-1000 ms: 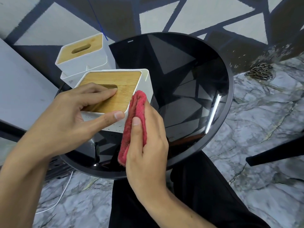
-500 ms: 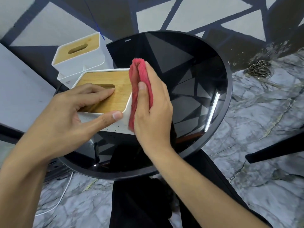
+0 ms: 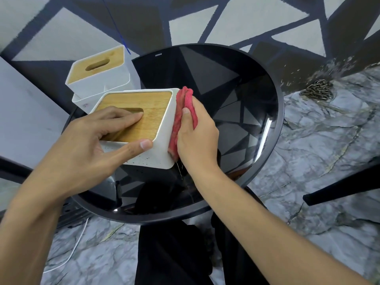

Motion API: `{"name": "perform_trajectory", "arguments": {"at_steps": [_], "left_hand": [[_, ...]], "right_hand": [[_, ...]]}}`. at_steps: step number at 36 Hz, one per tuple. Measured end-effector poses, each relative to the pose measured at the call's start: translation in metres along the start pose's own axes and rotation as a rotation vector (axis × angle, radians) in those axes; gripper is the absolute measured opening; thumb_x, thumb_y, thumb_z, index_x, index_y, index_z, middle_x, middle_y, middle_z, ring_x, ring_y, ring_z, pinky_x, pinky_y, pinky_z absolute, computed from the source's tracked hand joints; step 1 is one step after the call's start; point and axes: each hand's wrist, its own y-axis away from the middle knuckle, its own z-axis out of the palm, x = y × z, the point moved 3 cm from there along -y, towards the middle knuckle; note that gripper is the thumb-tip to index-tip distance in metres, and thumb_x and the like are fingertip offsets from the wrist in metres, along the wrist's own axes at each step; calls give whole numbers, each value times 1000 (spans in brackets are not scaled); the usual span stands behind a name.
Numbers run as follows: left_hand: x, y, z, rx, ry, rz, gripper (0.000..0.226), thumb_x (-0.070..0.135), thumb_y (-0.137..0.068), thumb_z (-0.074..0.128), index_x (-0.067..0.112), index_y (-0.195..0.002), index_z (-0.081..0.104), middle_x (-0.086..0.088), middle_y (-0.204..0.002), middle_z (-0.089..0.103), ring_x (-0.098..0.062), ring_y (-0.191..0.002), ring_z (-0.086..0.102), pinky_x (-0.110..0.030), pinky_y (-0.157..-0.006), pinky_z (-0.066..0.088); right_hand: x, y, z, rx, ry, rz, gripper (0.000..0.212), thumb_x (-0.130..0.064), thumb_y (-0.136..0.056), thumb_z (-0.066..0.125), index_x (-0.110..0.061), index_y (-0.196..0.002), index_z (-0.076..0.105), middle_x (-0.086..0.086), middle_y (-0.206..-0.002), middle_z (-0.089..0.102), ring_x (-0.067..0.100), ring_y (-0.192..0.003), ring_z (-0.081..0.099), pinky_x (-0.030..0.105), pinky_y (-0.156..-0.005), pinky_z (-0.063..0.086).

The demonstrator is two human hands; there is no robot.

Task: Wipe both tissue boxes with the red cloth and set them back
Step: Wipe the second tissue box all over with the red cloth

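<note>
From the head view, a round black glass worktop [image 3: 226, 83] fills the middle of the scene, above a grey marble floor [image 3: 308, 161].

The near tissue box [image 3: 148, 112], white with a wooden lid and a slot in it, is at the near-left part of the worktop. It is tilted, with its lid facing the camera. I cannot tell whether its base touches the glass.

The left hand [image 3: 86, 145] grips this box. Its fingers [image 3: 123, 118] lie close together across the lid with the tips at the slot. Its thumb is spread away from them and presses the near side wall.

The right hand [image 3: 197, 136] holds the red cloth [image 3: 181, 120], which is folded into a thick pad, flat against the right side wall of the same box. The thumb lies along the cloth on the near side. The other fingers wrap round its far side and are mostly hidden, so I cannot tell how they lie. The cloth covers that wall from the top edge almost to the bottom corner.

The far tissue box [image 3: 98, 73], of the same make, stands upright at the far-left edge of the worktop. It is just behind the near box, and neither hand touches it.

On the floor, a heap of metal chain [image 3: 317, 90] lies far right by the wall. A white cable [image 3: 67, 251] runs along the near left. The person's dark trousers [image 3: 174, 254] show below the near rim of the worktop.
</note>
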Motion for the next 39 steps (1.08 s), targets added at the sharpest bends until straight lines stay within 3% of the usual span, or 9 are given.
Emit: {"name": "perform_trajectory", "arguments": {"at_steps": [5,12,17,22,26,32,34,37,39], "left_hand": [[0,0,0,3,-13,5,70,73,-82,66,32,-138,70,24,-127,68,4,-123,61,-9,-101,42],[3,0,-1,-3,-12,9,74,74,-81,66,28,-139,70,24,-125,68,4,-121,62,-7,-97,43],[3,0,-1,-25,18,-6,73,72,-81,67,28,-140,69,19,-128,69,-2,-124,64,-18,-104,47],[3,-1,-2,-34,10,0,73,71,-83,66,27,-141,69,18,-128,69,-1,-123,64,-14,-103,46],[3,-1,0,-50,16,-4,73,69,-84,66,26,-142,68,13,-130,69,-9,-126,64,-25,-107,48],[1,-1,0,-29,9,4,73,71,-84,66,27,-142,68,20,-127,68,-3,-123,64,-13,-101,45],[0,-1,1,-25,11,-1,73,71,-83,67,28,-142,67,22,-127,68,0,-123,63,-13,-102,45],[-1,-1,1,-20,-1,-11,71,72,-83,66,31,-141,68,23,-128,67,-1,-124,62,-14,-103,45],[-1,0,1,-12,-5,-12,70,73,-83,66,32,-140,68,22,-130,67,-1,-126,62,-13,-102,45]], "right_hand": [[3,45,0,14,-42,-19,42,-27,-113,44,-39,-152,58,-12,-137,65,4,-126,61,35,-112,51],[1,85,0,6,-143,-95,42,-24,-115,47,-37,-154,56,-23,-140,59,-9,-132,54,9,-108,42],[-2,94,0,-7,-166,-180,44,-23,-114,49,-26,-158,53,-10,-149,56,7,-141,54,22,-116,44],[-3,92,1,-2,-156,-260,45,-19,-114,49,-22,-158,53,-5,-151,54,15,-143,53,26,-117,46],[-4,86,1,5,-156,-304,44,-17,-113,50,-17,-157,54,-1,-151,55,16,-142,54,27,-116,47],[-12,62,1,20,-137,-347,43,-16,-112,50,-14,-154,57,3,-146,59,14,-137,57,27,-115,47],[-16,48,1,16,-103,-342,42,-17,-113,50,-16,-155,57,1,-147,60,7,-137,55,21,-115,43],[-21,20,2,12,-55,-316,42,-19,-115,47,-21,-156,56,-1,-146,61,-12,-125,50,2,-105,34],[-23,-1,4,22,-27,-287,42,-20,-115,46,-24,-156,56,-4,-146,62,-12,-124,50,-3,-103,31]]}}
